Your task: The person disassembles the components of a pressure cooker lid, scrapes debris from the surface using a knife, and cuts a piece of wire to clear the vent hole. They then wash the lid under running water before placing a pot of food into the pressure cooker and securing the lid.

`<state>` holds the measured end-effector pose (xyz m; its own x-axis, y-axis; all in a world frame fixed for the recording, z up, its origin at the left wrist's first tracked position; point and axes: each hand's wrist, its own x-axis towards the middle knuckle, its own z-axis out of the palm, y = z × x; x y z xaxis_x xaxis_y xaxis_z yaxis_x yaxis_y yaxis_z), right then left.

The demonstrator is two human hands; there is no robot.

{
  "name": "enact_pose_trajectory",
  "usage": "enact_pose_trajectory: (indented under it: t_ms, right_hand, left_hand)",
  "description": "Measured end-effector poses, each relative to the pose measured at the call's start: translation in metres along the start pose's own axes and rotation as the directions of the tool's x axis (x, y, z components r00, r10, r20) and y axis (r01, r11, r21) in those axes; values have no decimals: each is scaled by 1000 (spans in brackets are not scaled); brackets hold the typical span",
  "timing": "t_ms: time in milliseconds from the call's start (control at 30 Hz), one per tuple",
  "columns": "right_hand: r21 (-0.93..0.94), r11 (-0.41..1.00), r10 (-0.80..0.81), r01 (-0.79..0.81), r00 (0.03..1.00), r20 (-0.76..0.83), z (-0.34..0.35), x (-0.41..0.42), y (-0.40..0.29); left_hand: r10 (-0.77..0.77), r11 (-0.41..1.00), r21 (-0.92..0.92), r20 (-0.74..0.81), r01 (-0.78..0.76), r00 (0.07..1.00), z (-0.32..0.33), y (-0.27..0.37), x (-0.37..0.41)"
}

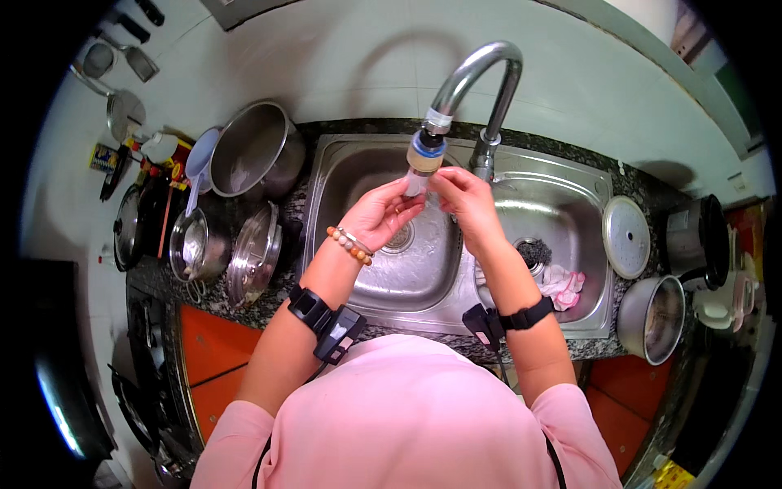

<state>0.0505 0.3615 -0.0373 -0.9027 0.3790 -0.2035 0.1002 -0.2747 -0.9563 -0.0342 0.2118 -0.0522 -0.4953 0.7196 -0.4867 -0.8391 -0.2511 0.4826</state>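
Observation:
A curved metal faucet (473, 67) reaches over the left basin of a double stainless steel sink (382, 321). On its spout hangs a filter attachment (426, 153) with a blue ring, and a small whitish translucent piece (415, 185) shows just below it. My left hand (383, 214) is at the left of this piece, thumb near it and fingers partly spread beneath. My right hand (465, 198) is at its right, thumb and forefinger bent close against it. Whether either hand grips the piece cannot be made out.
A large metal pot (250, 150), a lidded glass-and-steel pan (253, 253) and a small saucepan (198, 244) stand left. The right basin holds a dark scouring pad (534, 252) and a pink-edged cloth (562, 286). A round lid (626, 237) and metal pot (651, 319) are right.

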Motion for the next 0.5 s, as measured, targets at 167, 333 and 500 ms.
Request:
enact_pose_trajectory:
  t_ms: [167,333,500]
  right_hand:
    - [74,988,146,-137,981,-130,-34,-18,22]
    - [94,973,222,-209,963,-151,-41,-43,33]
    - [7,965,260,-261,959,-114,-25,-64,44]
  left_hand:
    - [26,982,187,56,-36,998,10,0,3]
    - [58,951,302,38,-66,998,23,1,-1]
    - [137,870,479,-17,-113,990,7,-2,10]
